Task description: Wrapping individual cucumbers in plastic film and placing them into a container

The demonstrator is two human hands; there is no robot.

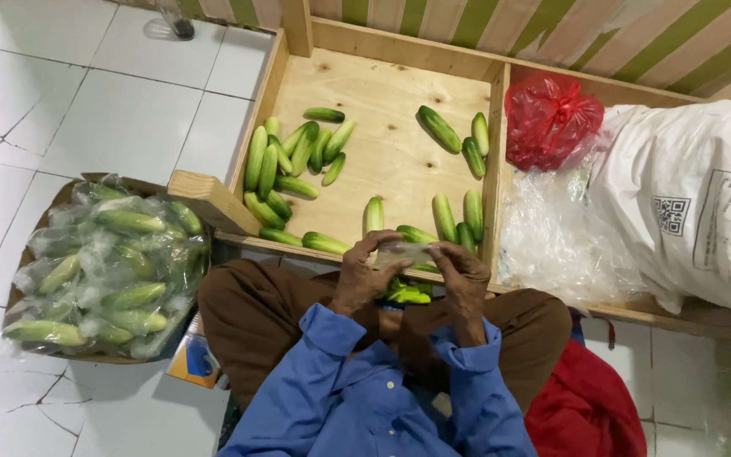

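Observation:
My left hand and my right hand are raised together over my lap, both gripping a cucumber wrapped in clear plastic film. More green cucumbers lie in my lap just below the hands. Directly beyond the hands is a shallow wooden crate with several loose cucumbers: a cluster at its left, a few at the upper right, and some along the near edge.
A basket of plastic-wrapped cucumbers stands on the white tiled floor at my left. To the right are a red plastic bag, crumpled clear plastic, a large white sack and red cloth.

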